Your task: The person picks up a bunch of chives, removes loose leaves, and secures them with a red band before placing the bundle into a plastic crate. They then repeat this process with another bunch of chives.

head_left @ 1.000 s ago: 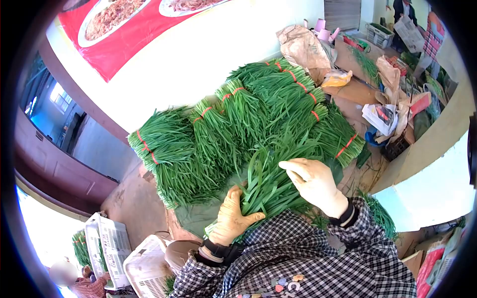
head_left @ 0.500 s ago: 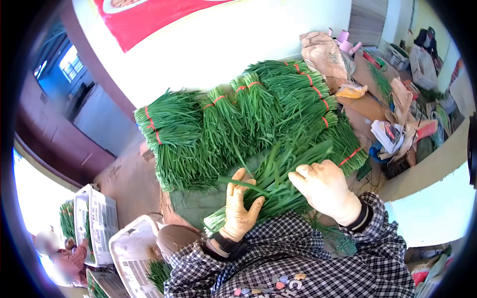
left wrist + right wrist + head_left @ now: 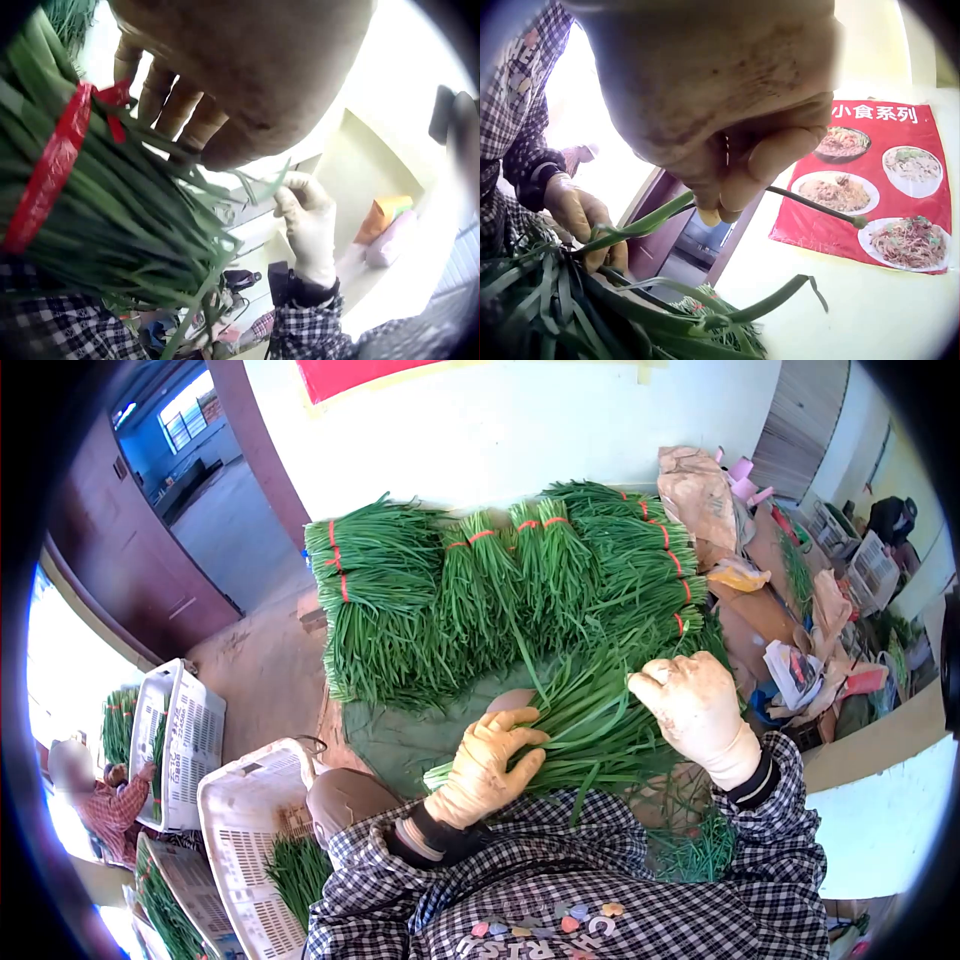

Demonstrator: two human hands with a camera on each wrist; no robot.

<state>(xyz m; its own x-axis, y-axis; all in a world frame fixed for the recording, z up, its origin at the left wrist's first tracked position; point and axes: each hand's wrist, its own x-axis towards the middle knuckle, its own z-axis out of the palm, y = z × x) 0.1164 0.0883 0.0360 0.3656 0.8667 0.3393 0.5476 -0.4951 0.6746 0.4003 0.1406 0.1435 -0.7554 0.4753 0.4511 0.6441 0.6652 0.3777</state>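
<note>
A bunch of garlic chives (image 3: 600, 725) lies across my lap, its pale cut ends to the left. A red tie (image 3: 56, 165) circles it in the left wrist view. My gloved left hand (image 3: 487, 765) holds the bunch near those ends, fingers and thumb bent over the leaves. Above the leafy end, my gloved right hand (image 3: 695, 710) pinches between thumb and fingers a thin chive stalk (image 3: 817, 206) with a small bud at its tip. A flat green leaf (image 3: 649, 221) runs from these fingertips toward the left hand.
Tied chive bunches (image 3: 390, 590) are piled along the wall on a green sheet (image 3: 400, 745). A white plastic crate (image 3: 245, 810) with chives stands left of my knee. Another person (image 3: 110, 800) sits far left beside crates. Paper sacks (image 3: 700, 490) and bags clutter the right.
The right hand has gone from loosely extended fingers to a pinch and moved right, away from the left hand. The left hand's fingers have lowered onto the bunch. The head view has shifted.
</note>
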